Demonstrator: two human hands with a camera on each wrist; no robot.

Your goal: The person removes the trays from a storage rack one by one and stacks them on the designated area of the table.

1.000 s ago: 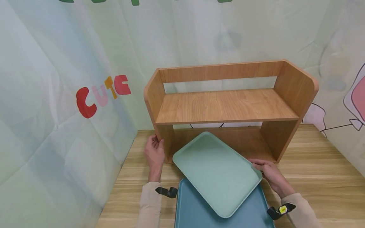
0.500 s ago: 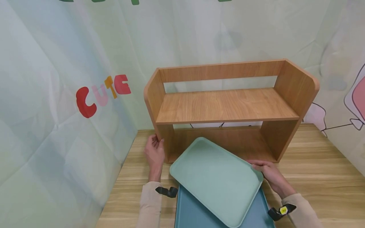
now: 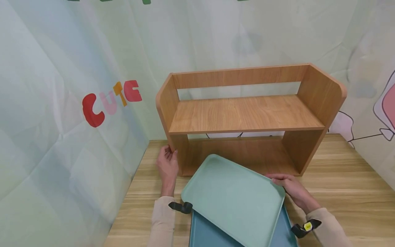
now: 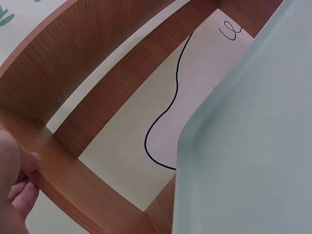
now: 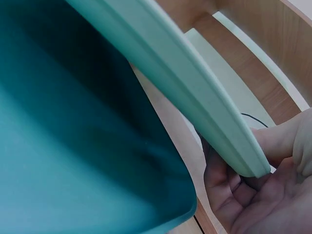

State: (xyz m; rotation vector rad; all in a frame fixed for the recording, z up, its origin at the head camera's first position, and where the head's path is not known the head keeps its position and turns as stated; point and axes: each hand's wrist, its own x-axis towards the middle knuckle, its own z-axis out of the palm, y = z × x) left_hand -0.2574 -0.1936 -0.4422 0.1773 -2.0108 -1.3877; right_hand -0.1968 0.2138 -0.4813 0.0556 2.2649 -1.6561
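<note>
A light green tray [image 3: 234, 195] is tilted above a larger blue tray [image 3: 206, 230], covering much of it. My right hand [image 3: 293, 190] grips the green tray by its right corner, the thumb on top and fingers underneath, as the right wrist view shows. Between both arms stands a two-tier wooden shelf [image 3: 247, 115]. My left hand [image 3: 167, 166] pinches the front edge of the shelf's left side panel, low down. In the left wrist view the thumb and fingers [image 4: 30, 163] lie on either side of that panel.
The shelf stands on a wood-grain table [image 3: 345, 178], its lower compartment opening toward me behind the green tray. A printed cloth backdrop [image 3: 92, 164] hangs close on the left and behind the shelf.
The green tray has turned and come toward me, its far corner dropping away from the shelf and covering more of the blue tray. Both hands keep their places.
</note>
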